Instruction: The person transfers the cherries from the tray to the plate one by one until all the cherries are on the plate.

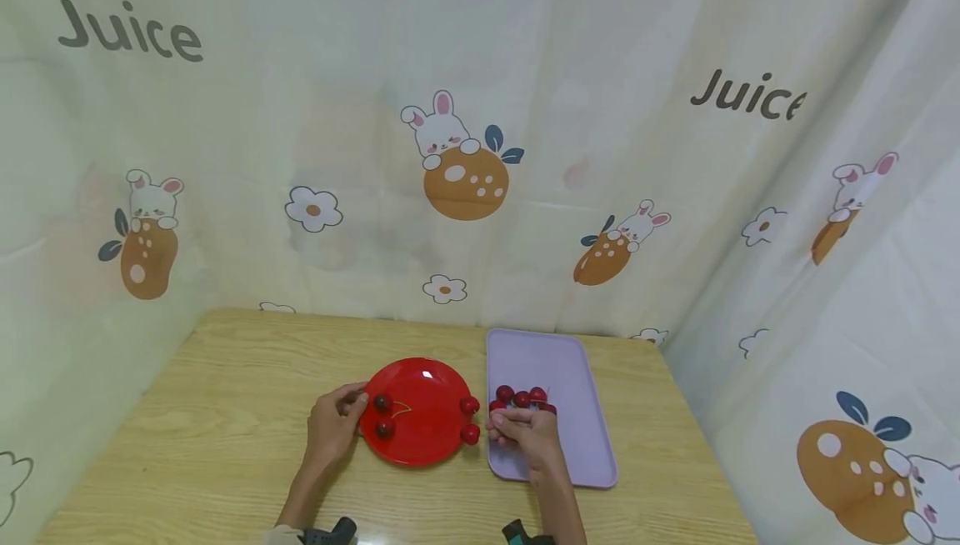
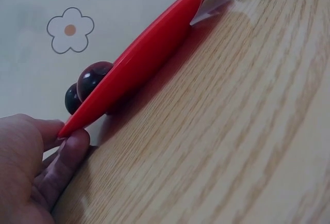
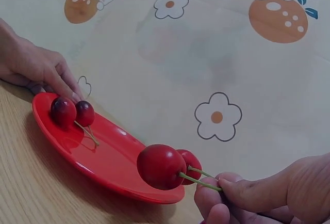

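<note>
The left hand [image 1: 333, 428] pinches the left rim of a red plate [image 1: 423, 378]; in the left wrist view its thumb and fingers [image 2: 77, 144] hold the plate's edge [image 2: 149, 53]. Two dark red cherries [image 1: 383, 402] with joined stems lie on the plate's left part. The right hand [image 1: 528, 437] pinches the green stems of two bright red cherries [image 3: 161, 167] between thumb and fingers, seen in the right wrist view. Those cherries [image 1: 469, 434] are at the plate's right edge; whether they touch it, I cannot tell.
Right of the plate lies a light purple tray [image 1: 585, 445] with several dark red cherries [image 1: 522, 399], partly hidden behind the right hand. Both stand on a wooden table [image 1: 247, 378]. A printed curtain [image 1: 360, 112] hangs behind and at the sides.
</note>
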Action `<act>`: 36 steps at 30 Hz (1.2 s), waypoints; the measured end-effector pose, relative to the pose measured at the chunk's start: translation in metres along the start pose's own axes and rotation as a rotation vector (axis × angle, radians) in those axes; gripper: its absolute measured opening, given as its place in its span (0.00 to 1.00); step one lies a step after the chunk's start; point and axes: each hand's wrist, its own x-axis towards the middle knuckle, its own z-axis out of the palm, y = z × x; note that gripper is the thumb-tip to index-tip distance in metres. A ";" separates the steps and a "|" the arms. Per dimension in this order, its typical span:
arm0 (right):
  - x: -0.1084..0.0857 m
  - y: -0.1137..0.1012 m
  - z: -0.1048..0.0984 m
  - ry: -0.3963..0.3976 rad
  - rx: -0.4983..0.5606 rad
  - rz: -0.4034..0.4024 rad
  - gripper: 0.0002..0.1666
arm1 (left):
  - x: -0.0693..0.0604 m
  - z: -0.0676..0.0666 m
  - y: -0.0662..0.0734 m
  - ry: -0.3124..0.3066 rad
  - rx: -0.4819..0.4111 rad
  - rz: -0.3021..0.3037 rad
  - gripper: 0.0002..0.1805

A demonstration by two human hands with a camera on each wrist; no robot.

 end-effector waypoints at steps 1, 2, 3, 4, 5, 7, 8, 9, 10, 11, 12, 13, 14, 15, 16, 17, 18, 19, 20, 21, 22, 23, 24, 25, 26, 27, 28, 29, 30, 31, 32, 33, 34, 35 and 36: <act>0.000 0.000 0.001 -0.003 0.000 0.000 0.17 | 0.000 0.000 0.000 0.000 -0.001 0.003 0.15; 0.000 0.000 0.002 -0.007 0.001 0.001 0.17 | 0.000 0.000 0.000 0.001 -0.004 0.004 0.15; 0.000 -0.001 0.003 -0.012 0.002 0.001 0.17 | -0.001 0.000 0.001 0.001 -0.008 0.004 0.15; 0.000 -0.001 0.004 -0.017 0.003 0.001 0.18 | -0.001 0.000 0.001 0.002 -0.009 0.004 0.15; 0.000 -0.001 0.005 -0.021 0.003 0.001 0.18 | -0.001 0.000 0.001 0.003 -0.008 0.005 0.15; -0.001 -0.001 0.007 -0.034 0.008 0.000 0.18 | -0.001 0.000 0.000 0.003 -0.005 0.003 0.15; -0.001 -0.002 0.008 -0.039 0.008 0.004 0.18 | -0.001 0.001 0.000 0.003 -0.005 0.000 0.15; -0.001 -0.002 0.009 -0.046 0.009 0.006 0.19 | -0.001 0.001 0.000 0.002 -0.004 -0.004 0.15; -0.001 -0.002 0.010 -0.048 0.007 0.011 0.19 | -0.001 0.001 0.000 0.001 -0.003 -0.007 0.15; -0.001 -0.001 0.011 -0.053 0.004 0.012 0.19 | -0.001 0.001 0.000 -0.001 -0.002 -0.011 0.15; -0.001 -0.001 0.011 -0.058 0.000 0.013 0.19 | -0.001 0.002 -0.001 -0.001 -0.001 -0.015 0.15; 0.000 -0.002 0.012 -0.059 -0.003 0.017 0.19 | -0.001 0.002 -0.001 -0.002 0.000 -0.016 0.15; 0.000 -0.001 0.013 -0.064 -0.007 0.014 0.18 | -0.001 0.002 -0.001 -0.002 0.002 -0.013 0.15; 0.001 -0.001 0.013 -0.065 -0.010 0.013 0.18 | -0.001 0.002 -0.002 -0.001 0.005 -0.013 0.15; 0.001 -0.001 0.014 -0.067 -0.014 0.008 0.18 | -0.001 0.002 -0.002 0.001 0.006 -0.012 0.15; 0.001 -0.001 0.014 -0.069 -0.018 0.002 0.18 | -0.001 0.001 -0.002 0.003 0.007 -0.011 0.15; 0.002 -0.001 0.015 -0.070 -0.020 0.000 0.18 | -0.001 0.001 -0.002 0.004 0.008 -0.010 0.15; 0.002 -0.001 0.015 -0.071 -0.023 -0.003 0.18 | -0.001 0.001 -0.002 0.005 0.010 -0.005 0.15; 0.002 -0.001 0.016 -0.074 -0.026 -0.008 0.18 | -0.001 0.000 -0.002 0.005 0.010 -0.005 0.15; 0.002 -0.001 0.016 -0.072 -0.027 -0.006 0.18 | -0.001 0.000 -0.001 0.005 0.008 -0.010 0.15; 0.002 -0.001 0.016 -0.073 -0.027 -0.007 0.18 | -0.001 0.000 -0.002 0.005 0.005 -0.011 0.15; 0.002 -0.001 0.017 -0.071 -0.028 -0.007 0.18 | 0.000 0.000 -0.001 0.004 0.001 -0.012 0.15; 0.002 -0.001 0.018 -0.071 -0.028 -0.006 0.18 | 0.000 0.001 -0.001 0.002 -0.002 -0.012 0.15; 0.003 0.000 0.018 -0.071 -0.028 -0.010 0.18 | 0.000 0.001 -0.001 0.001 -0.005 -0.010 0.15; 0.003 0.001 0.018 -0.069 -0.026 -0.011 0.19 | 0.000 0.001 -0.001 0.001 -0.009 -0.012 0.15; 0.004 0.001 0.019 -0.064 -0.023 -0.011 0.18 | 0.000 0.002 -0.001 0.001 -0.011 -0.012 0.15; 0.004 0.002 0.019 -0.062 -0.020 -0.013 0.18 | 0.000 0.002 -0.001 0.001 -0.012 -0.011 0.15; 0.005 0.002 0.019 -0.060 -0.017 -0.018 0.18 | 0.000 0.002 -0.001 0.001 -0.011 -0.006 0.15; 0.005 0.003 0.020 -0.057 -0.016 -0.018 0.18 | 0.000 0.002 -0.001 0.003 -0.009 -0.005 0.15; 0.005 0.003 0.021 -0.056 -0.015 -0.023 0.17 | 0.000 0.002 -0.001 0.004 -0.007 -0.005 0.15; 0.005 0.003 0.022 -0.055 -0.011 -0.024 0.17 | 0.000 0.002 -0.001 0.005 -0.006 -0.006 0.15; 0.005 0.004 0.023 -0.057 -0.010 -0.024 0.17 | 0.000 0.002 -0.002 0.006 -0.004 -0.006 0.15; 0.006 0.004 0.024 -0.060 -0.005 -0.023 0.17 | 0.000 0.002 -0.002 0.008 -0.003 -0.004 0.15; 0.005 0.004 0.025 -0.063 -0.005 -0.023 0.18 | 0.001 0.002 -0.002 0.008 -0.003 -0.003 0.15; 0.005 0.004 0.026 -0.067 -0.001 -0.021 0.18 | 0.001 0.001 -0.002 0.007 -0.002 -0.006 0.15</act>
